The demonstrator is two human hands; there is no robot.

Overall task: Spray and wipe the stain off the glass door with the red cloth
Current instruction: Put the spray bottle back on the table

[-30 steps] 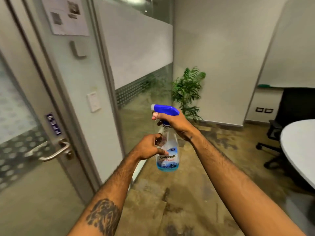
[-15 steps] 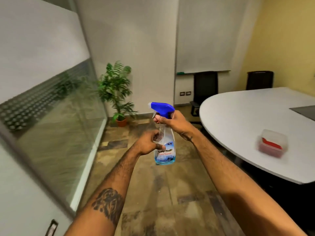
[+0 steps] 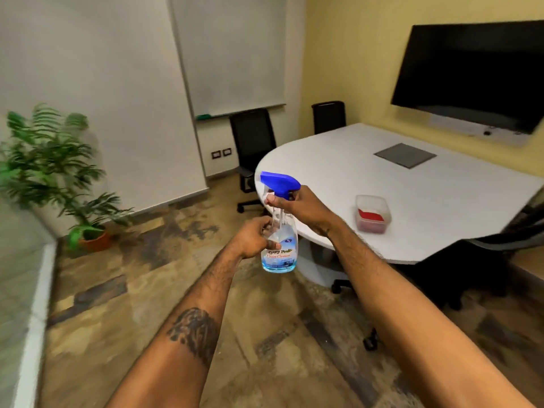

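A clear spray bottle with a blue trigger head and a blue label is held upright in front of me. My left hand grips its body. My right hand is wrapped around the neck under the blue head, one finger on the trigger. The red cloth lies inside a clear plastic box on the white table, to the right of my right hand. The glass door is out of view; only a strip of glass wall shows at the far left.
A potted plant stands in the left corner. Two black office chairs sit behind the table, and another dark chair is tucked under its near right side. A black screen hangs on the yellow wall. The floor is brown stone tile.
My view has swung right, from the glass door and handle to the meeting table and screen. Both hands have kept the same hold on the bottle.
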